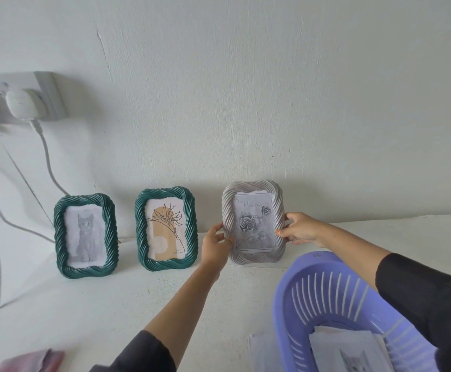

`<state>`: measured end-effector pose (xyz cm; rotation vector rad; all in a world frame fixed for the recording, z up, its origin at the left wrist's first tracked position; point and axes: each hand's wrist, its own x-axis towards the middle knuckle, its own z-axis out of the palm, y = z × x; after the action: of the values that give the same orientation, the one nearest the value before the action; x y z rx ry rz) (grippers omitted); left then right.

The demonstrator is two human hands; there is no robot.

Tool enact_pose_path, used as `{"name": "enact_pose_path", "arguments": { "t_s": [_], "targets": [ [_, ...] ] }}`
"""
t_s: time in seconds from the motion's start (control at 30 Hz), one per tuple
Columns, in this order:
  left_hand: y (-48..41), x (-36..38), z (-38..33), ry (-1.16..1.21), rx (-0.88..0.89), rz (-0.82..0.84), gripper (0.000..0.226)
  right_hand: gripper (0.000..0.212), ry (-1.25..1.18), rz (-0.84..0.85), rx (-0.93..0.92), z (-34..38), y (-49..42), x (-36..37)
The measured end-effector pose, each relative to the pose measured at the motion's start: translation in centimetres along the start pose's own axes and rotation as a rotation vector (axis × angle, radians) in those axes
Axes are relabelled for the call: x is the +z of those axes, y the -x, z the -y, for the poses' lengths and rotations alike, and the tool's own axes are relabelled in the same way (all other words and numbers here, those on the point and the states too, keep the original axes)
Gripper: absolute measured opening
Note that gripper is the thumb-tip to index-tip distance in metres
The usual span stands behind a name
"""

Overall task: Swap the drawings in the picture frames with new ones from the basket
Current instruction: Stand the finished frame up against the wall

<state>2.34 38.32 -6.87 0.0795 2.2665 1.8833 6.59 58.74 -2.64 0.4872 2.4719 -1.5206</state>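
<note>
Both hands, left hand [215, 247] and right hand [300, 229], have fingers clamped on the silver-grey twisted-rope picture frame [253, 222] standing on the white desk [84, 304] beside 2 green frames [166, 228].

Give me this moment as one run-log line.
left hand: grip on silver frame left edge | right hand: grip on right edge | frame upright by wall | basket: drawings inside

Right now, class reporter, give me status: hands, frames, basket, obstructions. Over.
Left hand and right hand gripping silver rose frame by its sides. Two green frames untouched. Purple basket holds drawings. Nothing blocking.
</note>
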Motion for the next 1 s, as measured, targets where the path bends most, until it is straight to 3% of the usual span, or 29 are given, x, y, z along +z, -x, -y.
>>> {"name": "enact_pose_path", "arguments": {
  "t_s": [0.2, 0.37, 0.47, 0.57, 0.7, 0.77, 0.93, 1.0],
  "targets": [
    [1.6, -0.6, -0.7, -0.047, -0.014, -0.068, 0.051, 0.03, 0.198, -0.101, 0.007, 0.5, 0.7, -0.1],
    [4.3, -2.2, -2.2, -0.096, 0.04, -0.164, 0.046, 0.018, 0.429, -0.295, -0.007, 1.7, 3.9, 0.1],
    [6.9, -3.4, -2.9, -0.109, 0.064, -0.185, 0.043, 0.056, 0.537, -0.405, -0.071, 2.8, 7.5, 1.3],
    [10.2, -4.5, -2.7, -0.172, 0.033, -0.154, 0.04, 0.052, 0.533, -0.476, -0.158, 3.4, 11.9, 3.6],
    [15.0, -5.3, -0.4, -0.328, -0.048, 0.027, 0.011, 0.051, 0.479, -0.455, -0.223, 2.5, 17.8, 7.1],
    [17.1, -5.2, 1.0, -0.384, -0.097, 0.118, 0.026, 0.051, 0.452, -0.433, -0.202, 1.5, 20.1, 8.5],
    [21.5, -3.1, 3.0, -0.564, -0.139, 0.253, 0.02, 0.058, 0.528, -0.284, -0.167, -1.5, 24.2, 11.2],
    [22.5, -1.9, 3.6, -0.588, -0.118, 0.255, 0.031, 0.062, 0.516, -0.256, -0.17, -2.6, 25.1, 11.9]
  ]
}}
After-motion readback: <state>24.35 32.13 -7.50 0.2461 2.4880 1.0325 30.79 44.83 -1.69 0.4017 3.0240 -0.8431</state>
